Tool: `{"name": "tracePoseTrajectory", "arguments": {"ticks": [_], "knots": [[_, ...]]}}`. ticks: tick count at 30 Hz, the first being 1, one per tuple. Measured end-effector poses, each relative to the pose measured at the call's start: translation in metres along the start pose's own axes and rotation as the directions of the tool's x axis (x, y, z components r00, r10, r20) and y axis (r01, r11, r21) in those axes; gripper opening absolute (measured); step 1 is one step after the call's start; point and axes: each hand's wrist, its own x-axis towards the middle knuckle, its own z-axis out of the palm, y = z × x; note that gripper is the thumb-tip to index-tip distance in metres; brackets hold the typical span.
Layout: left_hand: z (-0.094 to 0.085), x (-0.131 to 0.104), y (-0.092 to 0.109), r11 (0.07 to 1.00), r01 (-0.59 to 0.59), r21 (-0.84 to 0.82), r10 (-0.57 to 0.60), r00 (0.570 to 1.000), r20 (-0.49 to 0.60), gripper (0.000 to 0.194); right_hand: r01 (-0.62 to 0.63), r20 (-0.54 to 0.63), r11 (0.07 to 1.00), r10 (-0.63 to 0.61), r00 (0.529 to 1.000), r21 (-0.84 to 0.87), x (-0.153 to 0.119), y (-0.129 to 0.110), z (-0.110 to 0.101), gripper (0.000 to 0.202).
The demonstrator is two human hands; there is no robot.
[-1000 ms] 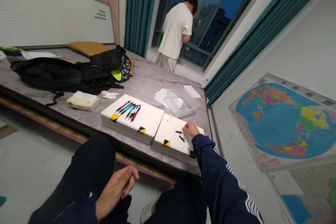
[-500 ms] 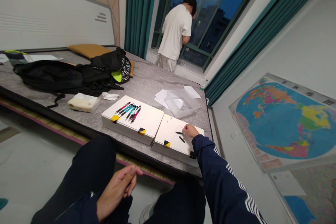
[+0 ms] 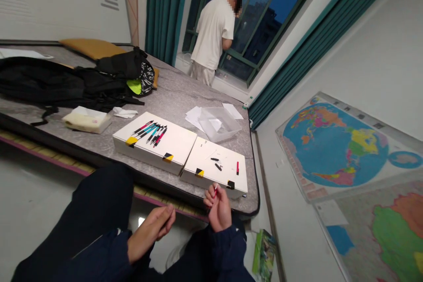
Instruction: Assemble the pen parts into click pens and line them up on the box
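The right hand (image 3: 219,212) pinches a slim red piece (image 3: 215,192) near a white box (image 3: 196,153); the left hand (image 3: 152,226) curls narrow (any contents I cannot tell). A light, steady pinch probably suits it.

There are two flat white boxes (image 3: 180,141), two short black pieces (image 3: 218,167), one loose red-and-black tube (image 3: 237,167), one clear plastic bin (image 3: 228,134), one black backpack (image 3: 59,81) and two colourful wall maps (image 3: 317,136).

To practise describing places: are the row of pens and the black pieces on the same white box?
No: the pens lie on the left white box, the black pieces on the right white box.
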Motion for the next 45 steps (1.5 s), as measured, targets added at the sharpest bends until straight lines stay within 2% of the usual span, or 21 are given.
{"name": "tracePoseTrajectory", "arguments": {"ticks": [3,8,11,15,18,23,30,35,42,45], "knots": [[0.005,-0.002,0.003,0.999,-0.04,0.035,0.04,0.999,0.003,0.057,-0.037,0.05,0.984,0.029,0.998,0.174,-0.022,0.015,0.033,0.024],[0.007,-0.007,0.01,0.97,-0.151,0.189,0.17,0.981,-0.093,0.046,-0.009,0.061,0.981,-0.003,0.998,0.194,-0.048,0.019,0.071,0.023],[0.009,-0.01,0.003,0.975,-0.152,0.161,0.173,0.977,-0.126,0.033,0.007,0.047,0.984,-0.016,0.999,0.178,-0.059,0.026,0.083,0.023],[0.014,-0.015,-0.007,0.977,-0.122,0.178,0.147,0.98,-0.135,0.033,0.044,0.022,0.988,-0.048,0.999,0.15,-0.066,0.031,0.094,0.022],[0.017,-0.019,-0.004,0.966,-0.128,0.223,0.162,0.977,-0.14,0.031,0.088,0.015,0.982,-0.092,0.996,0.166,-0.07,0.026,0.1,0.019],[0.017,-0.028,0.009,0.942,-0.136,0.307,0.185,0.973,-0.137,0.025,0.165,-0.041,0.967,-0.16,0.986,0.194,-0.078,0.017,0.1,0.012],[0.021,-0.035,0.013,0.915,-0.136,0.38,0.188,0.977,-0.103,0.03,0.166,-0.043,0.974,-0.161,0.986,0.157,-0.091,0.013,0.094,0.007],[0.027,-0.041,0.014,0.9,-0.155,0.408,0.215,0.971,-0.105,0.029,0.168,0.046,0.976,-0.176,0.983,0.141,-0.098,0.009,0.089,0.006],[0.041,-0.046,0.014,0.916,-0.187,0.356,0.223,0.973,-0.063,0.024,0.301,0.12,0.954,-0.301,0.946,0.021,-0.109,0.003,0.073,0.013],[0.046,-0.047,0.015,0.9,-0.177,0.399,0.225,0.971,-0.076,0.024,0.387,0.114,0.917,-0.377,0.919,-0.092,-0.114,0.004,0.064,0.016]]}}
